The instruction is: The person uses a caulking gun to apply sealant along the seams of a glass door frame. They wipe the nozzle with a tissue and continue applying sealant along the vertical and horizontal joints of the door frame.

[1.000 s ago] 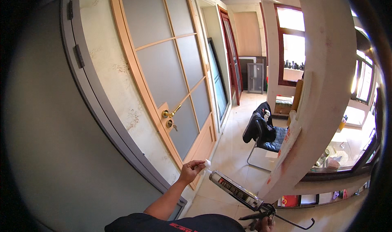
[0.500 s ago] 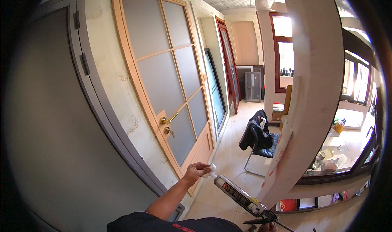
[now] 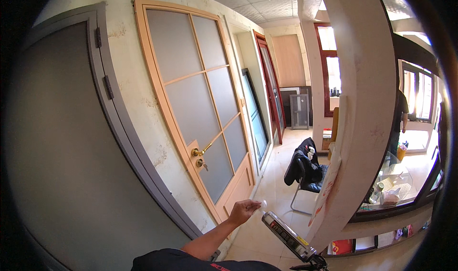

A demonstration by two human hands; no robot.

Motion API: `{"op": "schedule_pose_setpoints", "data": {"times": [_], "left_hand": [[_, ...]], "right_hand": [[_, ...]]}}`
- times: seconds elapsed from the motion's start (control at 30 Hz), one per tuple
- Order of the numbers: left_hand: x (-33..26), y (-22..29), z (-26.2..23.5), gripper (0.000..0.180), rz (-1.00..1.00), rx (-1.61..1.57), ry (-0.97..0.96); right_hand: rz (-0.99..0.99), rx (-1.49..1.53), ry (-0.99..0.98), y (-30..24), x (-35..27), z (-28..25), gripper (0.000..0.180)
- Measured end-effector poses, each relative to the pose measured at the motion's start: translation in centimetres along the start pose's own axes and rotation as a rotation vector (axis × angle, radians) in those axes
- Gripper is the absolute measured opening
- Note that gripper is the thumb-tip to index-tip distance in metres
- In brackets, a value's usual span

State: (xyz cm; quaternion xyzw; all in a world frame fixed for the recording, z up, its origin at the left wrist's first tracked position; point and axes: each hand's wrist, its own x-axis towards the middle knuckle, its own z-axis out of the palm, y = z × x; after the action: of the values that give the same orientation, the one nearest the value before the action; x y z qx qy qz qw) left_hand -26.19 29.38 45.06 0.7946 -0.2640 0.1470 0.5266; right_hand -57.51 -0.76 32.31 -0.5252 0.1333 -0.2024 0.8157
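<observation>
A caulking gun (image 3: 305,259) loaded with a sealant cartridge (image 3: 287,235) points up and to the left, with black, grey and yellow print on the tube. At its front end, my left hand (image 3: 245,211) is closed in a pinch on a small white wad (image 3: 263,203) that looks like tissue. The wad covers the nozzle tip, so I cannot see the tip itself. My right hand is at the gun's handle by the lower edge, almost wholly cut off; half a second ago its fingers showed wrapped round that handle.
On the left are a grey door (image 3: 71,142) and a light wooden door (image 3: 188,94) with frosted panes and a brass handle. A chair (image 3: 305,168) with a dark jacket stands ahead. A white pillar (image 3: 355,94) and a dark-framed opening are on the right; a person (image 3: 402,111) stands beyond.
The view has tilted up slightly, lowering the scene. My left hand and the gun sit a little further right and lower. A person has appeared beyond the opening on the right.
</observation>
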Motion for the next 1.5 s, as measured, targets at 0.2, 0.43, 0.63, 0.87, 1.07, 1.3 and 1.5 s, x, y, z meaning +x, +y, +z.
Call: {"op": "schedule_pose_setpoints", "data": {"times": [0.2, 0.43, 0.63, 0.87, 1.07, 1.3, 1.5], "left_hand": [[0.0, -1.4, -0.2, 0.018, 0.153, 0.064, -0.004], [-1.7, -4.0, -1.0, 0.016, -0.058, 0.082, 0.058], [-3.0, -7.8, -0.9, 0.025, -0.358, -0.015, 0.122], [-3.2, -10.0, -1.7, 0.031, -0.543, -0.255, 0.138], [-4.0, -7.4, -2.2, 0.024, -0.760, -0.220, 0.218], [-3.3, -13.4, -2.2, 0.038, -0.880, -0.439, 0.127], [0.7, -21.4, -2.1, 0.037, -0.975, -0.619, 0.150]], "right_hand": [[0.026, 0.004, 0.030, 0.7, 0.5, -0.5, 0.017], [0.061, 0.009, -0.037, 0.1, 0.5, -0.7, 0.014], [-0.040, -0.240, -0.065, -1.0, 1.2, -0.5, 0.016], [0.066, -0.212, -0.019, -3.0, 0.7, 0.6, 0.030], [0.064, -0.309, -0.013, -3.2, 2.3, 3.3, 0.025], [0.185, -0.492, -0.016, -2.5, 7.4, 8.3, 0.028], [0.251, -0.534, -0.188, -0.7, 14.0, 13.6, 0.043]]}}
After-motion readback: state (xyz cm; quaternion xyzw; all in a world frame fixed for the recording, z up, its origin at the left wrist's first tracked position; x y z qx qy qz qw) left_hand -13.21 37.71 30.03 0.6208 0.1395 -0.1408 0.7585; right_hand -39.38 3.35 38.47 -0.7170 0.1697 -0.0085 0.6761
